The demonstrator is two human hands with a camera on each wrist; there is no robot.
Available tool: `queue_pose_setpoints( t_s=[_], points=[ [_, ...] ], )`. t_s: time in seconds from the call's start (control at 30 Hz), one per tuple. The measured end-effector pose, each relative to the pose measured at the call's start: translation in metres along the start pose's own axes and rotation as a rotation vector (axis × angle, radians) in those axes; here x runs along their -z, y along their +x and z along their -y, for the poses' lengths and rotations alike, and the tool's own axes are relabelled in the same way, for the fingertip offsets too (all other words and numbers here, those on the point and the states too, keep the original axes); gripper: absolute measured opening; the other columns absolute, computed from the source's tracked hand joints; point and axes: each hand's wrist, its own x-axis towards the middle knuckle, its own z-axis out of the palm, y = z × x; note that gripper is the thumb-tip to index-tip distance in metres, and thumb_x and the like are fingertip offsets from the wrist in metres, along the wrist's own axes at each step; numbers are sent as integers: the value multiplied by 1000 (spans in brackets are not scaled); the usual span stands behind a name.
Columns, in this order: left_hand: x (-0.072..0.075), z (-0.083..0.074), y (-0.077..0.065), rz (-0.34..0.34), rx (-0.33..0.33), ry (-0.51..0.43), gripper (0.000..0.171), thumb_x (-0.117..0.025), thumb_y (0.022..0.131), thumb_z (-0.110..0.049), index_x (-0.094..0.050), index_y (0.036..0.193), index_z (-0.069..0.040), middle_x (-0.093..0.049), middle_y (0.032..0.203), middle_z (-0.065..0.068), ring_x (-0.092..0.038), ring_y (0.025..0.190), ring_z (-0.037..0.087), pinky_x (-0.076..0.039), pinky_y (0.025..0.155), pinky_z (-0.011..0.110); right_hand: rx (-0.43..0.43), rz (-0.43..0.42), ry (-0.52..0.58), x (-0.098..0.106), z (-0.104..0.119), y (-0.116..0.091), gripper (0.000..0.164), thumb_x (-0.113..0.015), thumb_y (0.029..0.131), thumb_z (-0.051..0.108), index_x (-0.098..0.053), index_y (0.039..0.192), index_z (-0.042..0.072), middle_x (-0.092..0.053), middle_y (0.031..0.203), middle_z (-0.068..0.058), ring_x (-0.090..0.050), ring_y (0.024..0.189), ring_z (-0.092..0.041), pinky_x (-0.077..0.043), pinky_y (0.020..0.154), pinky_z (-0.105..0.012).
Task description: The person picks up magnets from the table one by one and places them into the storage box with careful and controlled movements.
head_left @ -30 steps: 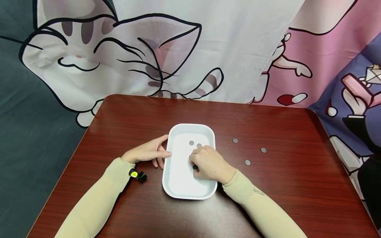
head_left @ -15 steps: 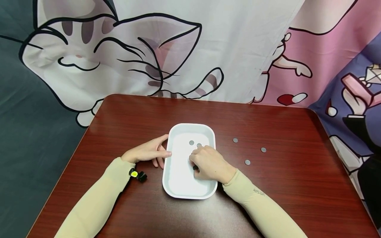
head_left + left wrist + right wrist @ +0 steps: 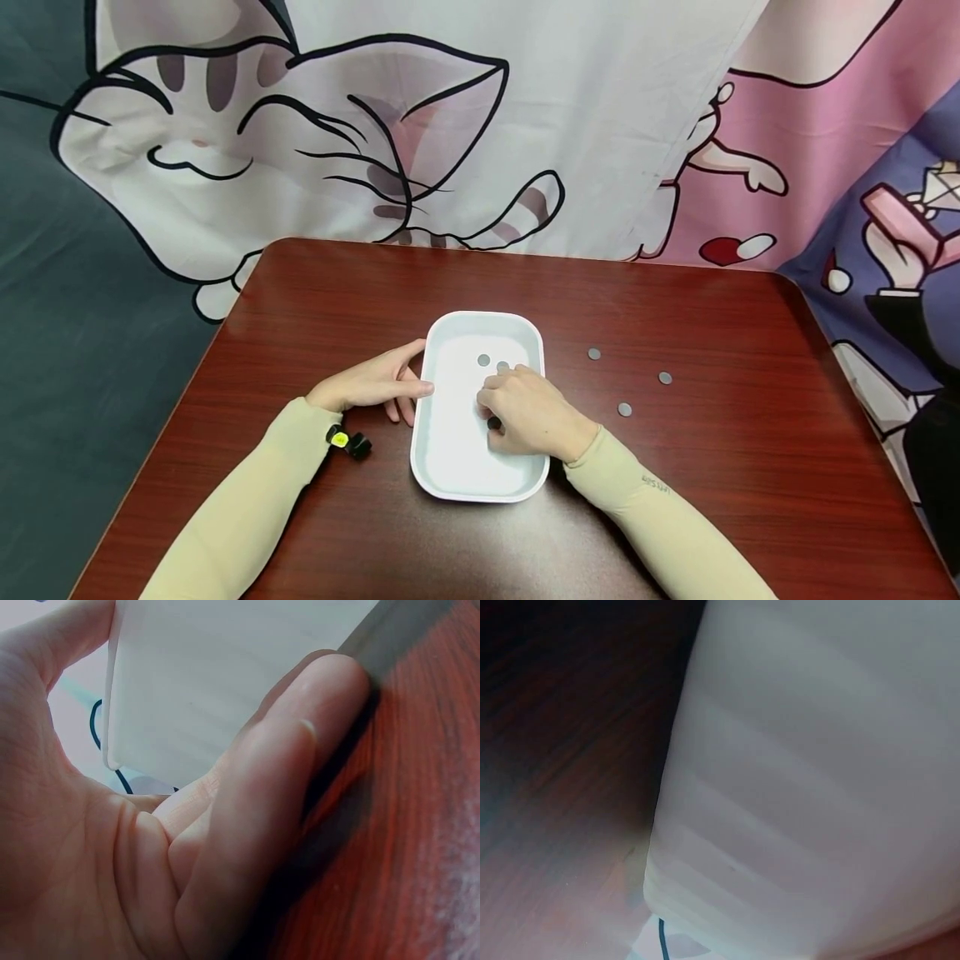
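The white tray (image 3: 457, 458) sits on the brown desk (image 3: 337, 517). The left hand (image 3: 371, 379) is at the left side of the tray, and its grip is holding on to the edge there. The thumb goes over the rim, and the other fingers are down by the outside wall. The left wrist view shows some of them bent, close up to that wall.

The right hand (image 3: 528, 412) comes in over the right side of the tray, with its fingers bent down inside. The fingertips are hidden, so I can't tell if this grip has anything in it. A dark spot (image 3: 493, 423) shows between finger and thumb, but it is too small to say what it is.

Two little round grey discs lie in the tray, more to its far end. The left disc (image 3: 483, 360) is easy to see. The right disc (image 3: 502, 367) is right by the knuckles and partly covered.

Three more discs lie on the desk, to the right of the tray. The nearest disc (image 3: 594, 354) and the front disc (image 3: 625, 409) are closer to the tray than the last disc (image 3: 665, 378).

Past the tray's far end hangs a big cloth (image 3: 600, 125) with a smiling cat on it.
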Motion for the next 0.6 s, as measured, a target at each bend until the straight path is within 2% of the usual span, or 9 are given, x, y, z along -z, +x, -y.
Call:
queue_pose_setpoints(
  t_s=[0.43,0.6],
  points=[
    [0,-1,0,2,0,0,80,-66,103,-31,-15,165,-24,-78,85,13,-77,70,34,-63,57,45,36,-80,106,4,-3,-3,12,-78,77,23,-74,87,19,-58,76,12,-50,71,-8,-41,69,-29],
    [0,-1,0,5,0,2,80,-66,102,-33,-16,164,-24,-79,85,12,-77,70,34,-63,58,45,53,-105,126,6,-2,-7,22,-80,82,28,-77,100,16,-67,89,7,-58,81,-12,-48,75,-32]
  ],
)
